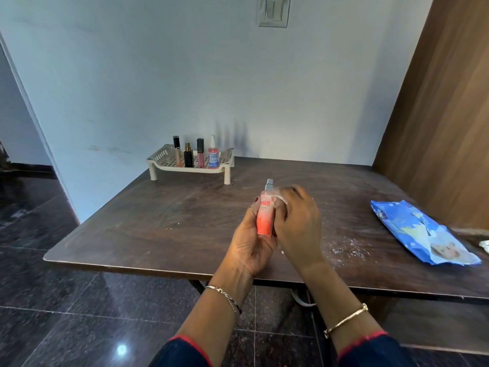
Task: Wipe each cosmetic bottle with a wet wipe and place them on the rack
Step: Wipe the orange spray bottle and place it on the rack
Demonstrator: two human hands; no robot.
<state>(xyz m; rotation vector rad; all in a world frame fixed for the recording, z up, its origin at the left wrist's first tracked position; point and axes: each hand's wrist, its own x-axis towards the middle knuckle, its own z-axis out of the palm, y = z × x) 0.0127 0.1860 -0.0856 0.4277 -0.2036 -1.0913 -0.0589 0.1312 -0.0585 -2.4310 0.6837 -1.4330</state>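
Note:
My left hand (250, 242) grips an orange-pink spray bottle (264, 218) upright above the table, silver nozzle on top. My right hand (297, 221) presses a white wet wipe (280, 198) against the bottle's right side near the neck; most of the wipe is hidden under the fingers. A cream plastic rack (164, 160) stands at the table's back left by the wall. On it stand several bottles: a black-capped tube (176, 152), a small black perfume bottle (188, 156), a pink gloss tube (200, 152) and a pink spray bottle with a blue label (213, 153).
A blue wet-wipe pack (420, 234) lies at the table's right side, a bit of white wipe (484, 245) beyond it at the frame edge. The dark wooden table (158, 221) has white specks near its front. A wooden panel (436, 115) rises on the right.

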